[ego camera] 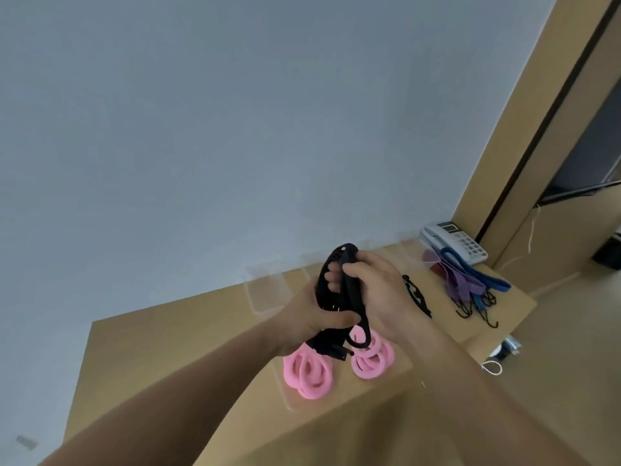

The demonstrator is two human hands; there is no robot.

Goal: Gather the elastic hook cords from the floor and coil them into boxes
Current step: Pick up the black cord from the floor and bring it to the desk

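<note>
Both hands are up over the wooden table (pixel 161 351), and the left hand (pixel 312 321) and right hand (pixel 383 290) each grip a bunched black cord (pixel 352 289) looped between them, with its hook (pixel 362 343) hanging just below. Under the hands, pink cords (pixel 307 373) lie coiled in two bundles. An empty-looking clear box (pixel 265 290) stands behind. Further right a second black cord (pixel 416 294) lies on the table, then a purple cord (pixel 461 278) and a blue cord (pixel 495 281) beside a telephone (pixel 455 242)

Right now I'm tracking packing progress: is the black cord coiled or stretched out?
Coiled: the black cord is looped into a bundle, gripped by the left hand and right hand.
</note>
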